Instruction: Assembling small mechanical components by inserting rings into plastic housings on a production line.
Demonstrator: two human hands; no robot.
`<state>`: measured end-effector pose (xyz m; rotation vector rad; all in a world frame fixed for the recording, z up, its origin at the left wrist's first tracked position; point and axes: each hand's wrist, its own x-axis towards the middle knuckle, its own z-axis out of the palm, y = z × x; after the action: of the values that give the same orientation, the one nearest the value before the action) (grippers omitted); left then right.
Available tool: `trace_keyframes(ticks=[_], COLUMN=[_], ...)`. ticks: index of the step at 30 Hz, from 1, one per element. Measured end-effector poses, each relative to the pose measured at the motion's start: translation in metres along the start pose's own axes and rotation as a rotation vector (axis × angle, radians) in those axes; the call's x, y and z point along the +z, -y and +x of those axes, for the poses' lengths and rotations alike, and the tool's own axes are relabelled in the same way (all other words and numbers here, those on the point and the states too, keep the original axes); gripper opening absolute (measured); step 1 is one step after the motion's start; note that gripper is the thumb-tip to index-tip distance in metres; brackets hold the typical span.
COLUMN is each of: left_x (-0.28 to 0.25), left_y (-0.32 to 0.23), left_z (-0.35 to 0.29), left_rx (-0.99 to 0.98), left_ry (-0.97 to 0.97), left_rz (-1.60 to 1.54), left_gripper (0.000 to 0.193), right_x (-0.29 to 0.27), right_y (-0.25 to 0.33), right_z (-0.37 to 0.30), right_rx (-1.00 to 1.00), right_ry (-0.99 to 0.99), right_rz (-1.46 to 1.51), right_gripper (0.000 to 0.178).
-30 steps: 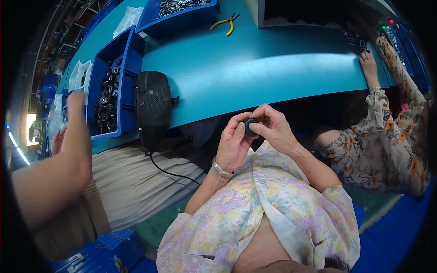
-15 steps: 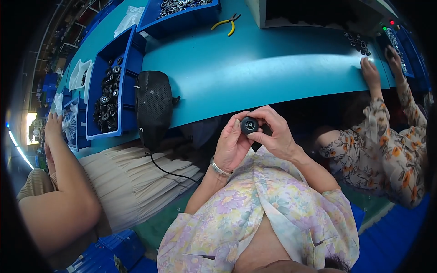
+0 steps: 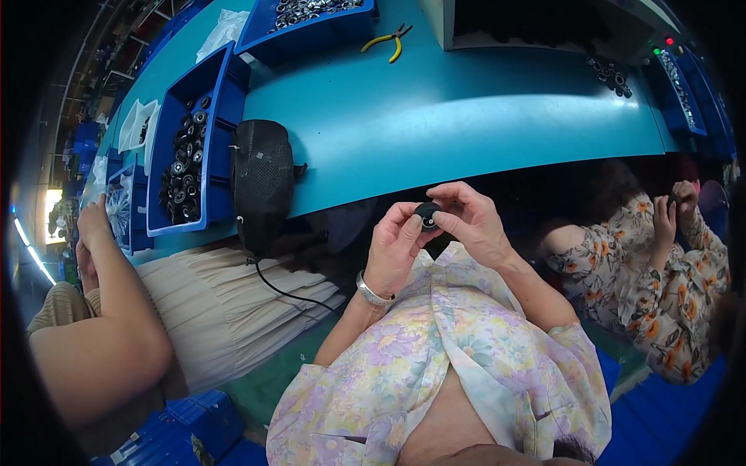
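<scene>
A small black toy wheel [image 3: 424, 211] with a silvery centre is held in front of my chest, just off the table's near edge. My left hand [image 3: 395, 242] pinches it from the left between thumb and fingers. From the other side my right hand [image 3: 475, 227] grips it too, its thumb pressed against the wheel's face and its index finger arched over the top. Part of the wheel is covered by the fingertips.
A blue bin [image 3: 153, 175] of black wheels sits at the left, beside a black mesh-covered case [image 3: 263, 167]. Yellow-handled pliers [image 3: 397, 50] lie further back near another blue bin [image 3: 311, 37] of metal parts. Co-workers sit on both sides; small parts [image 3: 610, 76] lie far right.
The wheel has tipped in my fingers, so its face shows less fully. The co-worker on the right has drawn both hands back from the table toward their body.
</scene>
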<state>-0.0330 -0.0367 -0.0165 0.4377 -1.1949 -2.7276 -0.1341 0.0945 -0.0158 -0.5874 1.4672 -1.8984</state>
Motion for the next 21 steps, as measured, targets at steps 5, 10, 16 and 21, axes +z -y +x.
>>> trace_keyframes(ticks=[5, 10, 16, 21], left_x=[-0.006, -0.01, -0.001, -0.001], left_y=[0.0, 0.001, -0.006, 0.001], left_z=[0.0, 0.002, 0.004, 0.003], left_rx=[0.025, -0.022, -0.021, 0.223], left_ry=[-0.064, -0.058, -0.054, -0.01], left_rz=[0.226, 0.242, 0.211, 0.433], left_gripper=[0.025, 0.027, 0.025, 0.047], right_x=[-0.002, 0.001, -0.005, -0.005], right_y=[0.002, -0.002, -0.006, -0.006], right_z=[0.001, 0.002, 0.006, 0.005], right_rx=[0.1, 0.127, 0.161, 0.136], right_ry=[0.04, 0.012, 0.018, 0.016], right_rz=[0.103, 0.146, 0.209, 0.234], right_gripper=[0.025, 0.02, 0.02, 0.019])
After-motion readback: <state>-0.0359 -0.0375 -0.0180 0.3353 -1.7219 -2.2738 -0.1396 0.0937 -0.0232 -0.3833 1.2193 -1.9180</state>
